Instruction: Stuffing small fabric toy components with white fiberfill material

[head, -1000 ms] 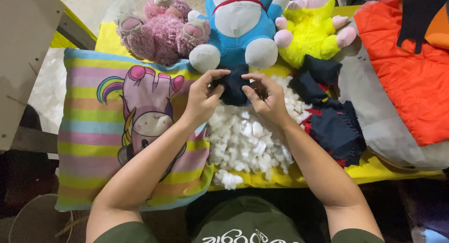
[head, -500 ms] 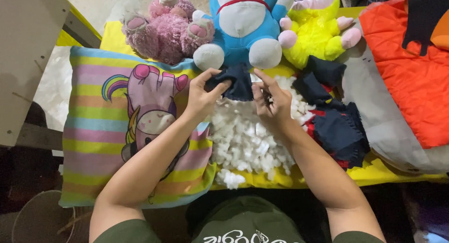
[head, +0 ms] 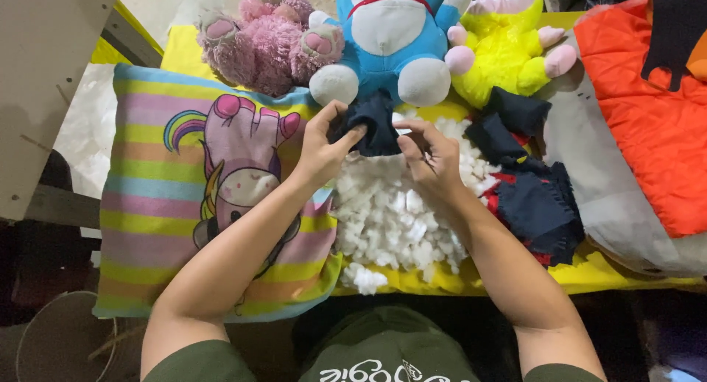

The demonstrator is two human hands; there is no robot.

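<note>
Leftmost, a striped cushion with a unicorn print (head: 206, 198) overhangs the table's left edge, a pink plush toy (head: 269, 40) behind it. Next, the left hand (head: 320, 150) pinches the left side of a small dark navy fabric piece (head: 375, 124), its grip clenched on the cloth. That piece sits over a heap of white stuffing (head: 394, 220), just in front of a blue plush toy (head: 394, 36). The right hand (head: 431, 157) grasps its right side. Further right lie a yellow plush toy (head: 504, 51), dark fabric scraps (head: 534, 194) and an orange jacket (head: 648, 117) at the table's right edge.
</note>
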